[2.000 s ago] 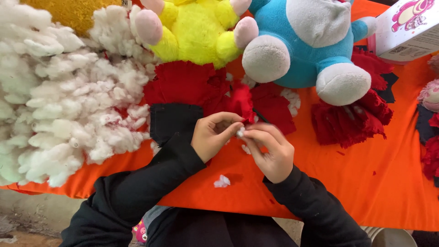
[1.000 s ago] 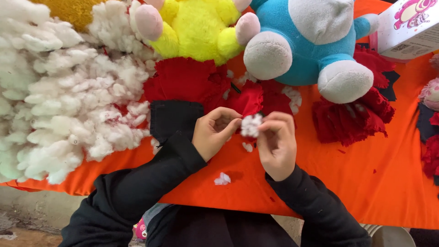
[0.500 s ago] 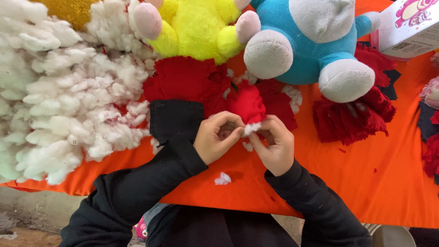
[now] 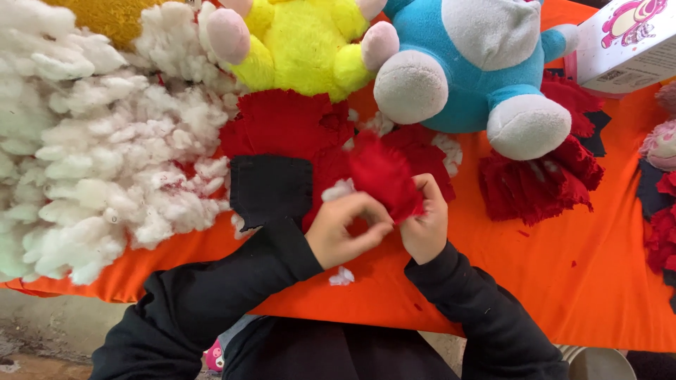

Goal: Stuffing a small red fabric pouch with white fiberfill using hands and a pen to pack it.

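At the centre of the frame we hold a small red plush piece between both hands: our right hand pinches its lower edge, and our left hand curls narrowly against it, fingertips at the opening. A white tuft of stuffing sits just above the left hand, and another scrap lies loose on the orange cloth below. We judge the risk to be stuffing slipping out if the pinch loosens, or the tuft dropping among the red fabric pieces beside the big white stuffing pile at left.
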